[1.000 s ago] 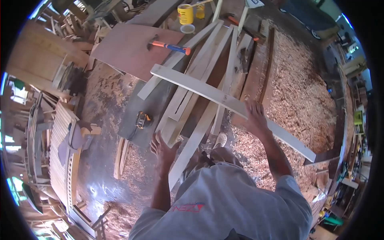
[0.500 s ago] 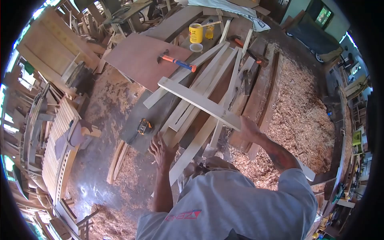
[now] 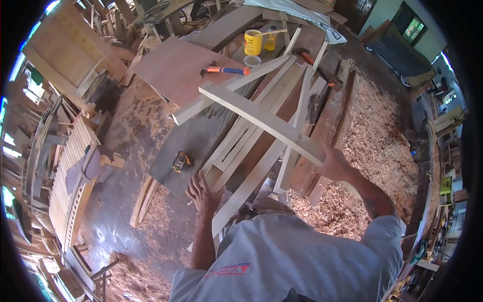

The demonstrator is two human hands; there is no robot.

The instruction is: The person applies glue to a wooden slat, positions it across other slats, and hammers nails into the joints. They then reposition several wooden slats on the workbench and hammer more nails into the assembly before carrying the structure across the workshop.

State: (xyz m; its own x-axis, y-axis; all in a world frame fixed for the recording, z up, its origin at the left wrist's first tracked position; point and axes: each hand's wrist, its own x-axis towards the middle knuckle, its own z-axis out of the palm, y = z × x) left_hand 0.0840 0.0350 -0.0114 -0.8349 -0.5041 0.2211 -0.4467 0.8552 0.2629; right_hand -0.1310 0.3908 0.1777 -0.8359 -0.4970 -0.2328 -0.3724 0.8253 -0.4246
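Note:
My right hand [image 3: 335, 162] is closed round the near right end of a pale wooden board [image 3: 264, 121]. The board slants across several other wooden strips, its far end at upper left over another angled strip [image 3: 193, 109]. My left hand [image 3: 205, 195] lies with fingers spread on the near end of the long pale strips [image 3: 236, 151]. A second long strip [image 3: 251, 183] passes beside it toward my body. An orange and black tape measure [image 3: 181, 161] sits on the dark board left of the strips.
A hammer [image 3: 225, 69] with an orange and blue handle lies on a reddish panel [image 3: 171, 63]. Behind stand a yellow tub [image 3: 252, 43] and a yellow bottle [image 3: 270, 39]. More hammers [image 3: 322, 73] rest at right. Wood shavings [image 3: 375, 151] cover the floor there.
My right hand has moved right with the board's near end. The angled strip at upper left and a narrow strip near the right hand have shifted. My left hand stays at the strip ends.

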